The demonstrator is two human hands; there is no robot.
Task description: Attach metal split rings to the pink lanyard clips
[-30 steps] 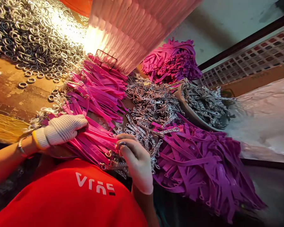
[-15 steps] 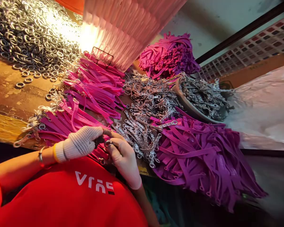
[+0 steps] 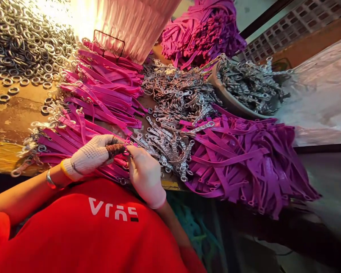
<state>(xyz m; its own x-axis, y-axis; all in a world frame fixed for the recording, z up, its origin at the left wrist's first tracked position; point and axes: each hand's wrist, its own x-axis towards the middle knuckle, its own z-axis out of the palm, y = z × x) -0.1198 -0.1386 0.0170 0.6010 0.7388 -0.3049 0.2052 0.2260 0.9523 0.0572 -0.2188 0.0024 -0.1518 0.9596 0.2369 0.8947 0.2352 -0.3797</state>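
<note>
My left hand, in a white dotted glove with dark worn fingertips, is closed in a pinch on the end of a pink strap. Against those fingertips, my right hand in a plain white glove is also closed, its thumb and fingers gripping at the same strap end. Most of what lies between the fingers is hidden. Under and behind my hands is a layer of pink straps with metal links at their left ends. Flat silvery metal links are heaped just beyond my right hand.
Loose metal rings cover the table's far left. A tub brimming with metal links stands at the right. Purple straps hang over the front edge, and another bundle lies at the back. A ribbed translucent sheet rises behind.
My fingertips have drawn together, and the dark ring seen at my right thumb is now hidden. My right hand has turned over the grip. The view has tilted, shifting the table scene upward.
</note>
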